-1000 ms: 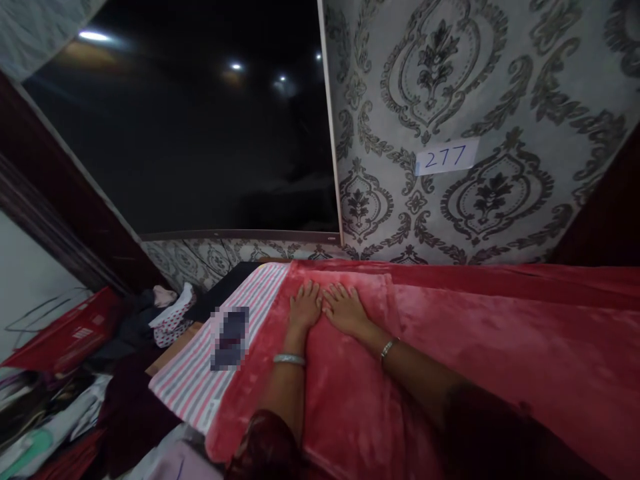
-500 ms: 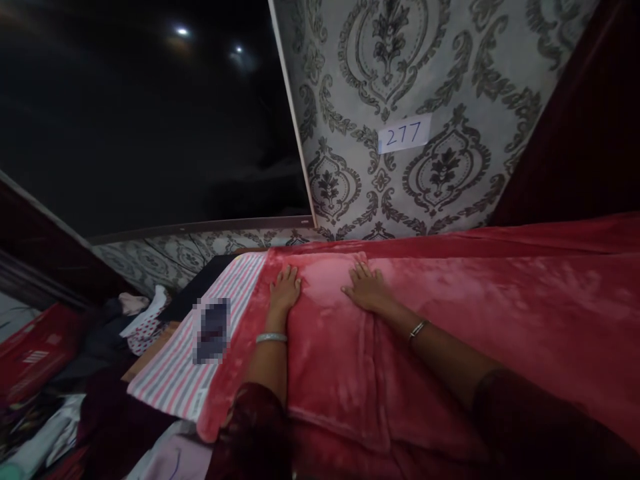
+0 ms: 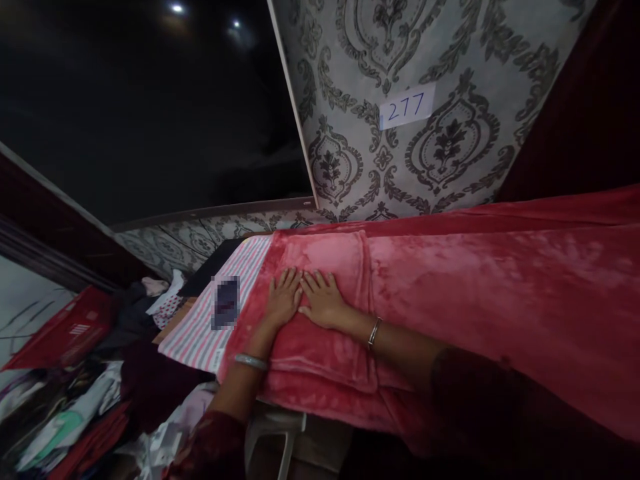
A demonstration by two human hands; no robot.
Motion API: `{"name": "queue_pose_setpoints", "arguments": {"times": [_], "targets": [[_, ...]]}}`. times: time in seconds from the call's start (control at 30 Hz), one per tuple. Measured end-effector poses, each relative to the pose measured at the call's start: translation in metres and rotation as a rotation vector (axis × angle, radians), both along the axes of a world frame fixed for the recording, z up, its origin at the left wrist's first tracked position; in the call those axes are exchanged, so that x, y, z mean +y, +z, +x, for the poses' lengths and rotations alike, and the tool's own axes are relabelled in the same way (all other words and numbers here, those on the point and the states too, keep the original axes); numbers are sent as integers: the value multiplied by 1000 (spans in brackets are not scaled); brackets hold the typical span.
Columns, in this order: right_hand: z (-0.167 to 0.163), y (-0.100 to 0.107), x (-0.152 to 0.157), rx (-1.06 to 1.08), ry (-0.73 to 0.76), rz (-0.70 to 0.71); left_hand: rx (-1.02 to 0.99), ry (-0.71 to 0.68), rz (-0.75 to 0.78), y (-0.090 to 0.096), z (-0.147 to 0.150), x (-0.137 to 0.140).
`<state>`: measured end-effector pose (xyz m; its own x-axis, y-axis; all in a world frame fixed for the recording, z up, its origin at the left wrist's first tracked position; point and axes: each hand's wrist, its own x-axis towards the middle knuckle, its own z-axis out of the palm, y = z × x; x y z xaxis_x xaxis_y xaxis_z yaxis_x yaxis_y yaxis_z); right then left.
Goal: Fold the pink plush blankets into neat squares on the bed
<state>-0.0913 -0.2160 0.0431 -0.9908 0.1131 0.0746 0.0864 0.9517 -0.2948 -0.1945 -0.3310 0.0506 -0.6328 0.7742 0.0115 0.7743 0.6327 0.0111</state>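
Observation:
A plush red blanket (image 3: 320, 347) lies spread over the surface before me, its left part folded into a layered rectangle. On that folded part rests my left hand (image 3: 285, 298), palm down with the fingers stretched out. Close beside it, my right hand (image 3: 324, 298) presses flat on the same fold, fingers spread; the two hands nearly touch. Left of the blanket is a striped pink, grey and white cloth (image 3: 200, 337), partly under the blanket's edge. A blurred dark patch covers part of that cloth.
A large dark screen (image 3: 150, 113) hangs on the patterned wall (image 3: 345, 73), where a paper label (image 3: 407, 107) reads 277. At the left are a red bag (image 3: 75, 330) and a heap of clothes (image 3: 65, 427). A pale chair (image 3: 280, 427) shows below the blanket's front edge.
My right hand has slid left across the fold to beside my left hand, and both sit nearer the fold's middle. The view has tilted down, bringing the chair into sight.

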Motion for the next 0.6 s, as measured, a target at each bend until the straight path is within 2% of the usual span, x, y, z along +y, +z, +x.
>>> {"name": "queue_pose_setpoints", "arguments": {"times": [0.13, 0.4, 0.5, 0.6], "targets": [[21, -10, 12, -51, -22, 25, 50, 3, 17, -11, 5, -1], [94, -15, 52, -109, -75, 77, 11, 28, 36, -10, 5, 3], [105, -1, 52, -175, -74, 30, -35, 40, 6, 1, 9, 3], [104, 22, 33, -126, -46, -43, -75, 33, -16, 17, 21, -1]]}}
